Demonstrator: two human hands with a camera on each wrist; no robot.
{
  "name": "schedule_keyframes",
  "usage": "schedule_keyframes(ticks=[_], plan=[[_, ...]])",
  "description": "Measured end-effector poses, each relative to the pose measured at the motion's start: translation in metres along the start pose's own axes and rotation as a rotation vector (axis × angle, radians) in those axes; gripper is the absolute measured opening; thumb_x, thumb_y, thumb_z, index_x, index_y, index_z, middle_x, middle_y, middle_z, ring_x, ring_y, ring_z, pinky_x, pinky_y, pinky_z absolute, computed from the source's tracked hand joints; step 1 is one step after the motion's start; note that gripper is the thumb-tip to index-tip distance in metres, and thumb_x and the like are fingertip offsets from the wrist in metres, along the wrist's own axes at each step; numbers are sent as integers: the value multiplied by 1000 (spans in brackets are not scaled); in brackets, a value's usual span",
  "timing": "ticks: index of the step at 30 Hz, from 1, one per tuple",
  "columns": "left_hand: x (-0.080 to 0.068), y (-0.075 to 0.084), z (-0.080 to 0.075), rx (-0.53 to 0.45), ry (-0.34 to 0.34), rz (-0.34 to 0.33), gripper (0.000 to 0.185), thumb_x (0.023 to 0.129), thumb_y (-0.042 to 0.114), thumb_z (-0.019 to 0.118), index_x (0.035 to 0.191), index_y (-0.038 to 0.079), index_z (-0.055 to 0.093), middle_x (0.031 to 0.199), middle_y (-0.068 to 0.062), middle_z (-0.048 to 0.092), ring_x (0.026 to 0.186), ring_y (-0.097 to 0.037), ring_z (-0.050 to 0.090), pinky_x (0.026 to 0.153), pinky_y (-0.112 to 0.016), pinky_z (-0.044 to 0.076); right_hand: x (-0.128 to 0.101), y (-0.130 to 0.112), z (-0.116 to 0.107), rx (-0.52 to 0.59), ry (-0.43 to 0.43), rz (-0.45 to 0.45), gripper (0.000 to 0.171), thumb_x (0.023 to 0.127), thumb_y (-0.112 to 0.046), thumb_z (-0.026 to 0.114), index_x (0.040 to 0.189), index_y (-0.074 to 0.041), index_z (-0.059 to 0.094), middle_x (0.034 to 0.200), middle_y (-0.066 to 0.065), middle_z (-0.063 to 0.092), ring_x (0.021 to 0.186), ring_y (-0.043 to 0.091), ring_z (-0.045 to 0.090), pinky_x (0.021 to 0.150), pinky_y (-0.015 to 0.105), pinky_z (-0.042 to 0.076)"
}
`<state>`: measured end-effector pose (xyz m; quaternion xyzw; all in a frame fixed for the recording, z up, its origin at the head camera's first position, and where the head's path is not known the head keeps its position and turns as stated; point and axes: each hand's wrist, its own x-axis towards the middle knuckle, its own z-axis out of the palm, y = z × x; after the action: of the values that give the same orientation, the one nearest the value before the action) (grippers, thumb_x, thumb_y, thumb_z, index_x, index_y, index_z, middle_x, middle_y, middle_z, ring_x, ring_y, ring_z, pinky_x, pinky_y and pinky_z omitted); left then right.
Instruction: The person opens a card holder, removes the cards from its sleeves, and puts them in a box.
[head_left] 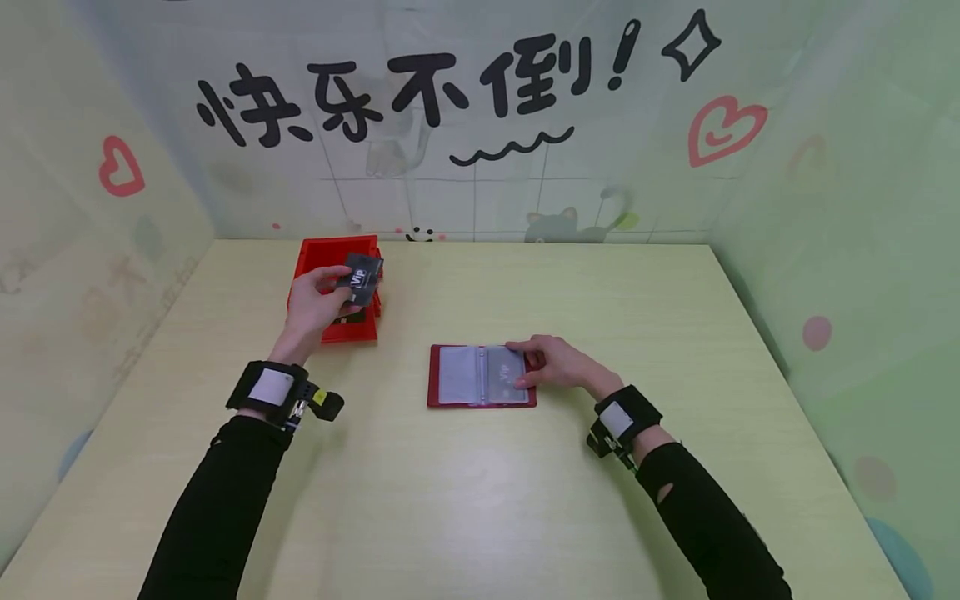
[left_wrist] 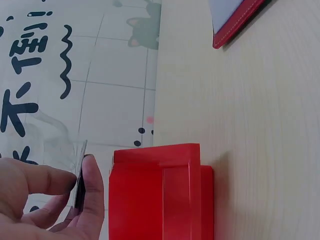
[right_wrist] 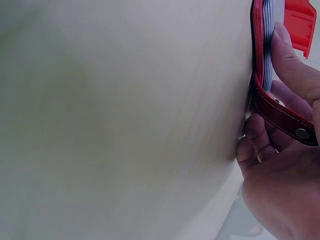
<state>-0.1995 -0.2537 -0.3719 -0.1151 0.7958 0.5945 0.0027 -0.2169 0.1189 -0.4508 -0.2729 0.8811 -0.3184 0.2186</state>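
My left hand pinches a dark card marked "Vip" between thumb and fingers, above the red bin. Seen edge-on in the left wrist view, the card is thin and upright. An open red card holder with clear sleeves lies flat on the table. My right hand grips its right edge, the thumb on the sleeves and other fingers by the edge. A red strap with a metal snap passes between the fingers.
Something dark lies inside the bin, partly hidden by my left hand. The pale wooden table is bounded by printed cloth walls at the back and both sides. Each wrist carries a strapped-on camera.
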Motion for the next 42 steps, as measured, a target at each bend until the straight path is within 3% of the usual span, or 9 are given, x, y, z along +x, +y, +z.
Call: schedule_keyframes(ticks=[6,11,16,20,24,29,33,42], plan=[[10,2,-8,52,59,-49,45,103,3,42,148,1,47,160,-20,30,130,-38,53,91,-22,53,0,0,0,0,1,2,69,86,-20,80,146,-6,51,87,5,41,88,19,43,71,27,33],[17,-3,-10,92,94,-90,45,102,5,42,146,-2,48,159,-24,33,129,-39,55,100,-33,50,0,0,0,-1,-5,-4,69,86,-20,80,146,-5,51,86,5,41,88,18,43,71,26,33],[23,-13,-8,241,64,-64,48,103,15,40,146,-5,46,153,-29,41,129,-42,51,109,-49,47,1,-1,0,0,-12,12,69,86,-21,80,147,-6,51,87,5,40,89,19,43,72,27,33],[25,-17,-5,380,-5,-62,52,104,22,35,147,-8,42,148,-31,46,125,-43,49,107,-55,47,2,0,1,-4,-10,15,69,87,-20,80,147,-7,51,87,4,40,89,19,43,73,28,33],[27,-21,-3,455,-63,-79,51,105,24,31,141,-10,45,139,-31,52,116,-40,51,99,-49,49,3,2,1,-2,-12,15,68,87,-21,79,147,-7,50,87,4,41,90,19,44,73,28,34],[29,-27,0,498,-100,-89,39,104,23,32,117,-9,51,112,-24,56,98,-31,50,78,-34,42,3,4,2,11,-15,18,69,87,-21,79,148,-7,50,89,5,41,93,20,44,74,29,34],[29,-31,2,520,-118,-83,28,103,21,36,100,-3,50,89,-14,51,87,-26,48,71,-30,38,3,3,2,8,-14,15,69,87,-21,79,148,-7,50,89,5,40,93,20,44,74,29,34],[24,-34,7,670,-141,-87,30,101,22,37,102,-3,53,96,-20,52,93,-33,49,80,-40,40,3,3,2,-8,-12,23,69,87,-22,79,147,-7,50,89,5,41,93,20,44,74,29,34]])
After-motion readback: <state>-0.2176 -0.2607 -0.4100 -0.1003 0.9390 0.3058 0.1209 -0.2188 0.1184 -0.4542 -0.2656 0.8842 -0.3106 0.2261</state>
